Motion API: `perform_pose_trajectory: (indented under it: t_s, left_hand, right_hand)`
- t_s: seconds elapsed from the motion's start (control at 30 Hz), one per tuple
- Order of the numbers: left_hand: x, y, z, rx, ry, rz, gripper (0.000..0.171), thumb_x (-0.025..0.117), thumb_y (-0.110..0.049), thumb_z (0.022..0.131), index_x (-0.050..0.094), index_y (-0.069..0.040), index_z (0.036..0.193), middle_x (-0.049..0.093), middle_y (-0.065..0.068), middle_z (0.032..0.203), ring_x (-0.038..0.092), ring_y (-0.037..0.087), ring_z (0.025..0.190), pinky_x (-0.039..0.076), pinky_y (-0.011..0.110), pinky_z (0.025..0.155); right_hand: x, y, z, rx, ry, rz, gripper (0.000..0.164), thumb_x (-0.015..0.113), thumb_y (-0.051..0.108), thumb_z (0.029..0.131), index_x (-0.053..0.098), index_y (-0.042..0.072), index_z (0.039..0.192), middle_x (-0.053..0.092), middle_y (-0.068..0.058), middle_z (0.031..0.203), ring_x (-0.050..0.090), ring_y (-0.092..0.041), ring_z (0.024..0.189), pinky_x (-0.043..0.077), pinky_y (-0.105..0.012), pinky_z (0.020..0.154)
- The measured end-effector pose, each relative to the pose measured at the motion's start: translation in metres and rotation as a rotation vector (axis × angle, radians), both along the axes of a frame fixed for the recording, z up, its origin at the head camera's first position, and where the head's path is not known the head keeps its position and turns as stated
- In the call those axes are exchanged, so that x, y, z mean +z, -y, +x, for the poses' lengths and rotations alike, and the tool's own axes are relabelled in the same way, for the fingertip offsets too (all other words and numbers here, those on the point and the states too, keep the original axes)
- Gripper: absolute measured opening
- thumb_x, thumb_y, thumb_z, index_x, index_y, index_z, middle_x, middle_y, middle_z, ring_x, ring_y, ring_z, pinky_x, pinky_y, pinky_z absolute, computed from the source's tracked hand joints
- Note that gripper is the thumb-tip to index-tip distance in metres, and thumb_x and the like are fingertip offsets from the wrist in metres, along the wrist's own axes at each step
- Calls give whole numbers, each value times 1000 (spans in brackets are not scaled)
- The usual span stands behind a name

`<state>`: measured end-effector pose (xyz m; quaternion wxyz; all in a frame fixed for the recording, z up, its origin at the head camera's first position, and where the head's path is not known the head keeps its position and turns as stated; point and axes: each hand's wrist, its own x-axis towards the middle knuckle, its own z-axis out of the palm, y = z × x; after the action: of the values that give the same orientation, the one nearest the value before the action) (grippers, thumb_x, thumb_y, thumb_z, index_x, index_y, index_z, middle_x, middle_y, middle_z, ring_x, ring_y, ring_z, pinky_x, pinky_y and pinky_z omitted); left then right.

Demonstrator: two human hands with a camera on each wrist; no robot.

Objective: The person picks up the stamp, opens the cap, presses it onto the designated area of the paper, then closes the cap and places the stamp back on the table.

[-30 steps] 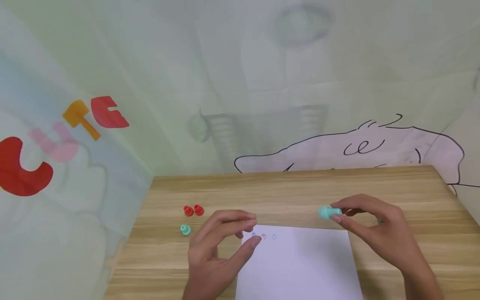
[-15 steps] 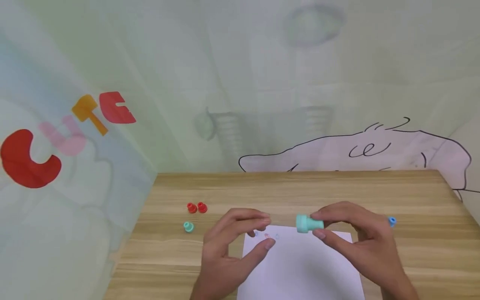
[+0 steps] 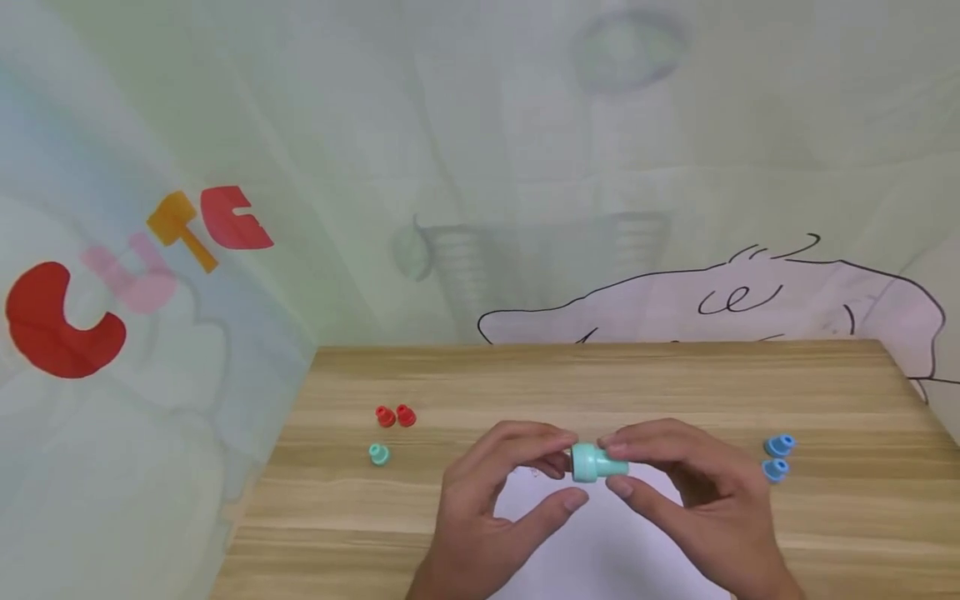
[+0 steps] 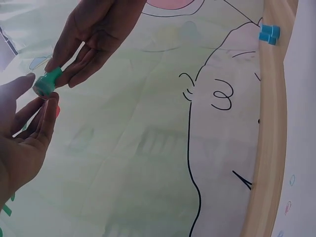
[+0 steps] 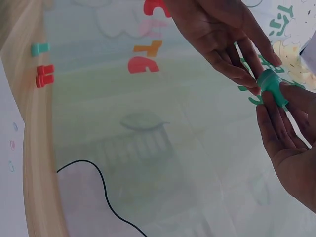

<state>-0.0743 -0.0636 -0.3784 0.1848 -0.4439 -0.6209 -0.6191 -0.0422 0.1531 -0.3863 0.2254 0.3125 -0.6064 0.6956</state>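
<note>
A teal toy stamp (image 3: 589, 463) lies sideways in the air over the sheet of white paper (image 3: 600, 542), its wide end facing left. My right hand (image 3: 701, 487) pinches the narrower end between thumb and fingers. Around the wide end my left hand (image 3: 495, 504) is half curved, its fingertips right at the rim and its thumb apart from the stamp. The right wrist view also shows the stamp (image 5: 272, 88) between both hands. Small coloured marks (image 5: 13, 145) sit near the paper's edge, mostly covered by the left hand in the head view.
On the left of the wooden table (image 3: 570, 383) stand two small red stamps (image 3: 406, 415) and a teal one (image 3: 379, 454). Two blue stamps (image 3: 780, 445) stand on the right. A printed cloth (image 3: 360, 192) hangs behind and beside the table.
My right hand has carried the teal stamp leftward over the paper to the left hand. The left hand has shifted right to meet it. The blue stamps have come into sight.
</note>
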Motion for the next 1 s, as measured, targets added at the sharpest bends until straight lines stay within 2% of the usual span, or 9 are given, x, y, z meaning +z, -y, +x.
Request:
perform_pose_trajectory:
  t_s: [0.17, 0.23, 0.3, 0.4, 0.5, 0.57, 0.73, 1.0]
  left_hand:
    - [2, 0, 0, 3, -7, 9, 38, 80, 10, 87, 67, 9, 123, 69, 20, 109, 72, 22, 92, 67, 32, 80]
    - [3, -1, -1, 9, -41, 9, 37, 81, 10, 87, 67, 8, 121, 69, 20, 108, 72, 23, 93, 67, 32, 81]
    - [4, -2, -2, 13, -87, 5, 36, 82, 9, 87, 67, 8, 120, 70, 20, 108, 71, 23, 93, 66, 30, 81]
    - [5, -5, -4, 24, -172, -5, 36, 83, 7, 86, 68, 8, 119, 70, 20, 108, 71, 24, 95, 65, 27, 82]
    - [5, -7, -5, 26, -220, -14, 36, 84, 6, 86, 69, 8, 119, 70, 19, 108, 72, 24, 96, 64, 25, 84]
    - [5, -8, -5, 30, -232, -19, 35, 84, 6, 86, 69, 9, 118, 69, 19, 108, 72, 24, 95, 64, 24, 84]
    - [2, -12, -2, 52, -184, -31, 30, 81, 5, 90, 68, 9, 117, 68, 19, 108, 71, 23, 94, 65, 25, 84]
    - [-3, -23, 5, 130, -129, 6, 29, 79, 5, 91, 66, 11, 117, 66, 20, 107, 71, 24, 91, 66, 25, 82]
  right_hand:
    - [0, 1, -1, 18, -8, 33, 46, 74, -30, 77, 72, -12, 119, 76, -18, 120, 72, -23, 116, 60, -28, 104]
    - [1, 1, 0, -12, 12, 66, 47, 73, -29, 78, 71, -11, 121, 76, -17, 120, 73, -22, 114, 60, -26, 104]
    - [1, 3, 2, -74, 45, 127, 46, 71, -28, 81, 71, -9, 123, 77, -15, 118, 74, -19, 111, 60, -24, 103]
    - [1, 5, 5, -215, 88, 286, 43, 71, -21, 87, 75, 3, 122, 80, -4, 112, 75, -12, 104, 59, -18, 99]
    - [-1, 8, 5, -286, 66, 392, 38, 70, -16, 91, 77, 13, 114, 80, 2, 103, 75, -8, 94, 60, -17, 89]
    - [-3, 9, 4, -293, 37, 408, 34, 68, -13, 95, 76, 17, 109, 78, 5, 97, 73, -5, 86, 61, -17, 81]
    - [-8, 12, 2, -334, -23, 412, 23, 63, -5, 102, 73, 15, 106, 73, 6, 92, 65, 0, 73, 58, -15, 67]
    - [-6, 15, 4, -385, 24, 438, 24, 54, -9, 105, 67, 11, 107, 59, 7, 85, 55, -3, 74, 50, -14, 64]
